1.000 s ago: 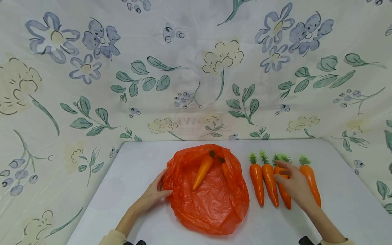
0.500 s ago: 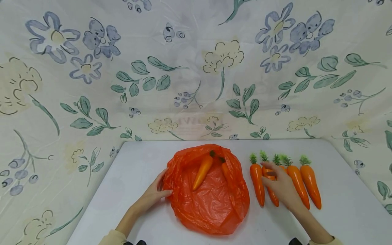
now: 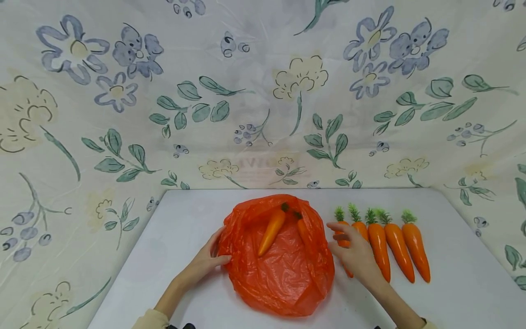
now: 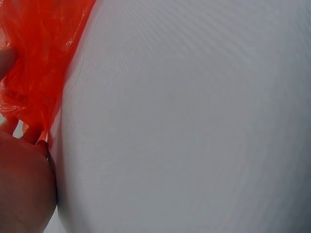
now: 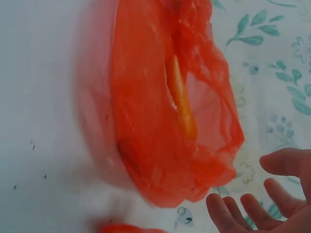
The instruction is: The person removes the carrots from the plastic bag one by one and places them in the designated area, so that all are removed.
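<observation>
A crumpled red plastic bag (image 3: 275, 288) stands with its mouth wide on the white table. Inside it lie an orange toy carrot (image 3: 272, 233) with a dark green top and a second carrot (image 3: 302, 228), partly covered by the plastic. My left hand (image 3: 201, 262) holds the bag's left side, thumb and fingers against the film (image 4: 46, 43). To the right of the bag, several orange carrots (image 3: 397, 251) with green tops lie in a row. Over the two leftmost ones hovers my right hand (image 3: 357, 256), fingers spread and holding nothing, partly hiding them.
Behind the table (image 3: 197, 201) hangs a white floral cloth (image 3: 263, 114), which also covers the sides. Small dark specks dot the table near the bag's right side in the right wrist view.
My right hand has moved left across the row of carrots toward the bag, uncovering the carrots on the right. The left hand and bag have stayed in place.
</observation>
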Demonstrator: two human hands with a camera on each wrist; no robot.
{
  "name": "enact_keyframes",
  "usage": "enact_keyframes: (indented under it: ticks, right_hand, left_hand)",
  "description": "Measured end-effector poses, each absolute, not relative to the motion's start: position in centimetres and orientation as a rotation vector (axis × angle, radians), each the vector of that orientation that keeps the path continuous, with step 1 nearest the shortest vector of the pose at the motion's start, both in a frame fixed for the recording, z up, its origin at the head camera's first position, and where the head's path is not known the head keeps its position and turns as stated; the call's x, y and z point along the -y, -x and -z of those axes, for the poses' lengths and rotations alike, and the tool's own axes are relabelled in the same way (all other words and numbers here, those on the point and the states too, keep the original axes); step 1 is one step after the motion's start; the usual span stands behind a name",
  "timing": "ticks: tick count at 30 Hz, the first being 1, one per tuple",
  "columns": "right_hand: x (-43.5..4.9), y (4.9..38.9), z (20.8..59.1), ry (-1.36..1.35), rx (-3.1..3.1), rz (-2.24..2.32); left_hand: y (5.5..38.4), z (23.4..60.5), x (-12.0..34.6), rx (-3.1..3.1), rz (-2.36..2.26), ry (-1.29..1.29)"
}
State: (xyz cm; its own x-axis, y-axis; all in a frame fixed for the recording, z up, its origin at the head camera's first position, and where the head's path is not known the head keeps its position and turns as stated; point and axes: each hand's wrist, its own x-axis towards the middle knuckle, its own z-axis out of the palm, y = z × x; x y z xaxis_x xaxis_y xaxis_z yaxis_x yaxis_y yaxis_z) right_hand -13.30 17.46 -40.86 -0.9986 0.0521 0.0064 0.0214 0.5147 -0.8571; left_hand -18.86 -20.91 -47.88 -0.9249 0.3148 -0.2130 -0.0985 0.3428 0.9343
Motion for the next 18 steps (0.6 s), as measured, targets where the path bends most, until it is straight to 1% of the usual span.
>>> enact_keyframes:
  ticks: [6, 13, 18]
  right_hand:
    - [-16.0, 13.3, 40.6, 0.012, 2.661, -1.570]
    - [-14.5, 13.6, 41.2, 0.024, 2.661, -1.608]
    - [-13.4, 13.6, 41.5, -0.027, 2.653, -1.608]
  left_hand:
    - [18.9, 47.9, 20.9, -2.260, -1.607, -0.210]
    - [18.9, 48.0, 20.9, -2.259, -1.612, -0.226]
    - [18.9, 48.1, 20.9, -2.261, -1.608, -0.222]
